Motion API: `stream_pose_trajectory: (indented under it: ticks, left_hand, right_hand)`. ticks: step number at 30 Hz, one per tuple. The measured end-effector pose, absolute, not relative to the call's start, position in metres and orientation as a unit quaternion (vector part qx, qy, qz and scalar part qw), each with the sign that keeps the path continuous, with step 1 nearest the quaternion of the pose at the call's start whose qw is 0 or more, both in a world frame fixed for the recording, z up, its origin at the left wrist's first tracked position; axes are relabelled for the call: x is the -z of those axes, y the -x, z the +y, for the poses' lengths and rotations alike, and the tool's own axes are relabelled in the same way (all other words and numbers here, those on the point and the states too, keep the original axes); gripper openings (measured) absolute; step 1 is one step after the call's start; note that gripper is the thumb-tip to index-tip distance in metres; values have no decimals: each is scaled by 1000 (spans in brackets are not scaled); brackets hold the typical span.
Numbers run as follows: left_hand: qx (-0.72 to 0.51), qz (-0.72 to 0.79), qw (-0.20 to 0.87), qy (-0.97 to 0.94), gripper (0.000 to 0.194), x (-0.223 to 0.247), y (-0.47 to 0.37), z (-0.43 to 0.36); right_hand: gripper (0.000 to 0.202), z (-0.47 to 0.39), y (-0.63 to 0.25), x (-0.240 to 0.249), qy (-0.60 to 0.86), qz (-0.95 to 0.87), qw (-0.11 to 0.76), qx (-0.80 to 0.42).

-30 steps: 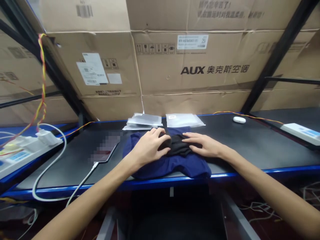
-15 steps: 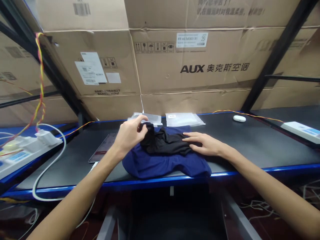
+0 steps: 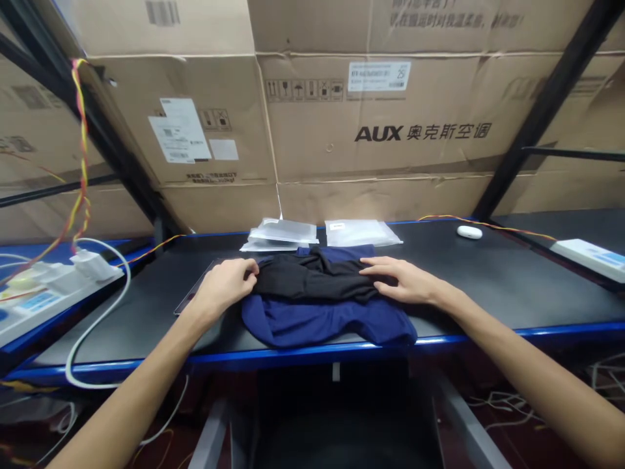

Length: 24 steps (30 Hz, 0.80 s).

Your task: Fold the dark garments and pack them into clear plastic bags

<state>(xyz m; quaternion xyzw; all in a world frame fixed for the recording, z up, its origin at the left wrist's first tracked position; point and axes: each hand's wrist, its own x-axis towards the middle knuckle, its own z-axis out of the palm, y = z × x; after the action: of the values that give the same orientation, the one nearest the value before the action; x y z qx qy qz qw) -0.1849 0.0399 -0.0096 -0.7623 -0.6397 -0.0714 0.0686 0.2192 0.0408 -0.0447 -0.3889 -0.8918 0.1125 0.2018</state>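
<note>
A black cloth garment (image 3: 307, 279), its exact kind unclear, lies spread from side to side over a navy blue cloth garment (image 3: 322, 322) in front of me. At its left end, my left hand (image 3: 228, 280) pinches the black fabric between thumb and fingers. My right hand (image 3: 403, 279) rests on the right end of the black cloth, palm down, with fingers stretched out. The navy cloth shows beyond the black one at the front and the back, and its front edge reaches close to the table's edge.
Clear plastic bags (image 3: 280, 233) lie behind the cloth, with another plastic bag (image 3: 359, 232) beside them. A dark flat device (image 3: 195, 290) is partly under my left wrist. Power strips (image 3: 58, 286) and a white earbud case (image 3: 469, 232) sit on the black tabletop (image 3: 512, 280). Cardboard (image 3: 390, 156) stands behind.
My left hand has moved left and down with the black cloth's end, drawing it out longer and flatter. More of the left plastic bags shows. My right hand stays nearly in place.
</note>
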Motion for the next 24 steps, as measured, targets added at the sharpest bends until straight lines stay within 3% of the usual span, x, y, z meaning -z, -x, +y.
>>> stream_pose_trajectory:
  ticks: [4, 7, 12, 19, 24]
  left_hand:
    - [139, -584, 108, 792, 28, 1, 177, 43]
    - [192, -495, 43, 846, 33, -1, 168, 49]
    - [146, -449, -20, 881, 40, 9, 162, 68]
    - [206, -440, -37, 873, 18, 23, 168, 83]
    - [239, -427, -21, 872, 17, 15, 169, 78]
  right_hand:
    - [39, 39, -218, 43, 391, -888, 210, -121]
    - [34, 39, -216, 43, 392, -881, 229, -128]
    - [29, 41, -213, 46, 387, -880, 252, -111]
    - [16, 42, -210, 48, 373, -878, 278, -111]
    - [8, 43, -212, 42, 366, -861, 333, -118]
